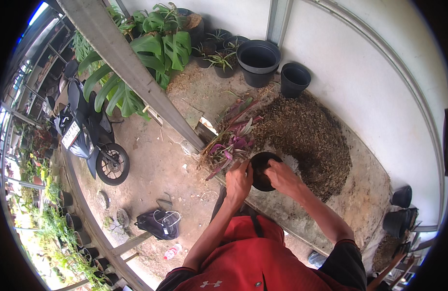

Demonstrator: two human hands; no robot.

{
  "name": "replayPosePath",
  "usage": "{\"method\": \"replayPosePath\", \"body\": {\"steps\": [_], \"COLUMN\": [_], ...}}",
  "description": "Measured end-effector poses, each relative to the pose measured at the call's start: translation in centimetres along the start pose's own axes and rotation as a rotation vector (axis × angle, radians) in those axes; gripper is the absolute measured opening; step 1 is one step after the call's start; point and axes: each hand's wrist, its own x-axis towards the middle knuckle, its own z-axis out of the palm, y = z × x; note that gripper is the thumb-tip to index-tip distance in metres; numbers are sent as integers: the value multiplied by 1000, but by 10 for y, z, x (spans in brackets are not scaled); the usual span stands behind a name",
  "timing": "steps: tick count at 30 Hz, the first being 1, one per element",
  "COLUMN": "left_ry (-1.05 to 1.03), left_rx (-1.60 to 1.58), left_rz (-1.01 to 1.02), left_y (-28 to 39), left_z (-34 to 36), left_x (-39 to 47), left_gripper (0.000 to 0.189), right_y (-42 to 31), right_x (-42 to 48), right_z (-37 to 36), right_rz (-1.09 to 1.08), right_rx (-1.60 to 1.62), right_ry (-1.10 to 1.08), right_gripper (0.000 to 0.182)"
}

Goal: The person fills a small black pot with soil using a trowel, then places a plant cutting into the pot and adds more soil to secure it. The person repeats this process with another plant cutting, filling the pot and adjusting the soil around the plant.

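A round black plastic pot stands at the near edge of the work surface, in front of my body. My left hand grips its left rim. The fingers of my right hand reach inside over the right rim; their tips and whatever they touch are hidden. Dark contents show dimly within the pot. Just left of it lies a heap of uprooted purple-and-green leafy plants. Behind and to the right spreads a large mound of brown potting mix, with a pale patch close to the pot.
Black pots, some stacked, stand along the white wall beside small potted plants. A metal post slants across the left. Beyond are a monstera, a motorcycle and a dark bag. Another person's arms show at lower right.
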Motion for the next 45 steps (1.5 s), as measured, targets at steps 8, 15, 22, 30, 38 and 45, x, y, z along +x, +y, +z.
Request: {"method": "replayPosePath", "body": {"steps": [8, 15, 22, 30, 38, 45], "left_ry": [-16, 15, -10, 2, 10, -2], "left_rx": [-6, 10, -1, 41, 19, 31], "left_rz": [40, 73, 72, 90, 77, 101], "left_y": [1, -2, -3, -4, -6, -7], "left_z": [0, 2, 3, 4, 8, 7], "left_x": [0, 1, 0, -1, -2, -2], "left_gripper": [20, 19, 20, 21, 21, 21], "right_y": [-3, -6, -13, -12, 5, -19], "right_x": [8, 3, 9, 10, 10, 14], "right_z": [9, -2, -3, -4, 13, -6], "right_rz": [-4, -4, 15, 67, 11, 50], "right_rx": [-80, -61, -70, -28, 53, -50], "right_ry": [104, 41, 79, -23, 9, -14], "right_gripper": [4, 3, 4, 8, 9, 7]}}
